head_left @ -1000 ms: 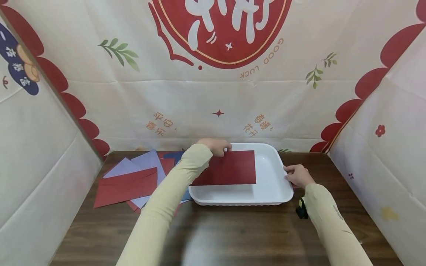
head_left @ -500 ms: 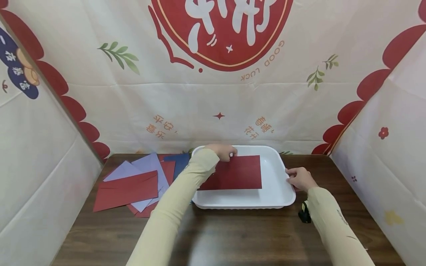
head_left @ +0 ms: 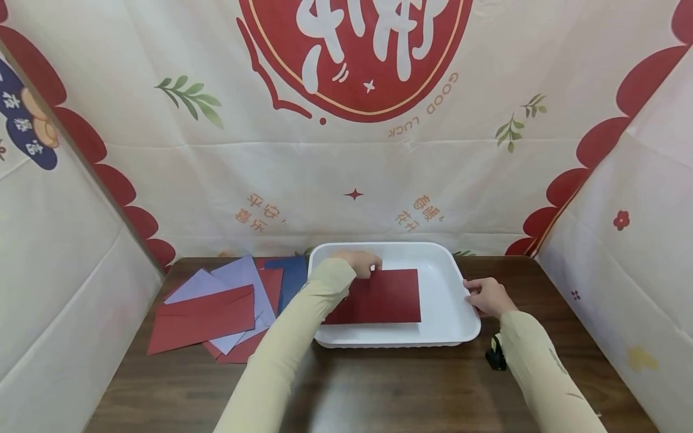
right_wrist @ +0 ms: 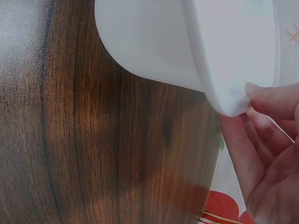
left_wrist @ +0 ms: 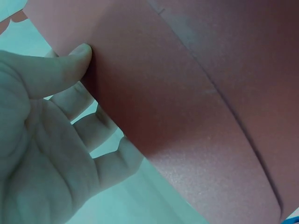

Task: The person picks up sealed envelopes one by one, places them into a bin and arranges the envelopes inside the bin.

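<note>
1. The left hand (head_left: 361,263) pinched a red envelope (head_left: 391,297) along its far edge, fingers clamped between thumb and fingertips.
2. That envelope lay over the left and middle of the white tray (head_left: 445,304); whether it touched the bottom could not be told.
3. The right hand (head_left: 487,296) held the tray's right rim, its fingers clamped on it.
4. On the counter (head_left: 395,388), left of the tray, another red envelope (head_left: 201,319) overlapped purple envelopes (head_left: 246,276), near a blue envelope (head_left: 295,276).
</note>
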Motion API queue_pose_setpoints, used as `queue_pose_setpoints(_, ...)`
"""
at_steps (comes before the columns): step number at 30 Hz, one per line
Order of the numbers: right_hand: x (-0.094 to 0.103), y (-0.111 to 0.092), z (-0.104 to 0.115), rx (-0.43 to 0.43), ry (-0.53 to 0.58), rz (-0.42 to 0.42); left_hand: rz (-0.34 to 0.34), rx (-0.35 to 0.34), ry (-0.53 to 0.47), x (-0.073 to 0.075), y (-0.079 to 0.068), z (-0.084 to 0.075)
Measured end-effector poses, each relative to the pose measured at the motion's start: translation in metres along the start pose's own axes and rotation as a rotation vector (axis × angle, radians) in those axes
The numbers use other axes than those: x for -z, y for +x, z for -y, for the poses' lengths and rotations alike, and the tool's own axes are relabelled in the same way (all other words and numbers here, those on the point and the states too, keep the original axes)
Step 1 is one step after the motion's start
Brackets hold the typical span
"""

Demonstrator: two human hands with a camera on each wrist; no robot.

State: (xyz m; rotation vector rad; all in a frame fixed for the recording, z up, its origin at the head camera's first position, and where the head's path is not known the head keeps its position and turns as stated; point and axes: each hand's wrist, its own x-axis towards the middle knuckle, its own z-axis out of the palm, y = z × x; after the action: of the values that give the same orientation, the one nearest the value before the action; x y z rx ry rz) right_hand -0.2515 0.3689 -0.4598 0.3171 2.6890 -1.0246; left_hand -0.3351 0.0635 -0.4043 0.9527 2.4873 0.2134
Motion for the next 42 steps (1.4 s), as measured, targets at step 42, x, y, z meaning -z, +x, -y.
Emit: queue_pose_setpoints(42,-0.003,-0.007,-0.003,0.016,0.014,-0.044,-0.031,0.037,0.045,-0.052,0.018,-0.012)
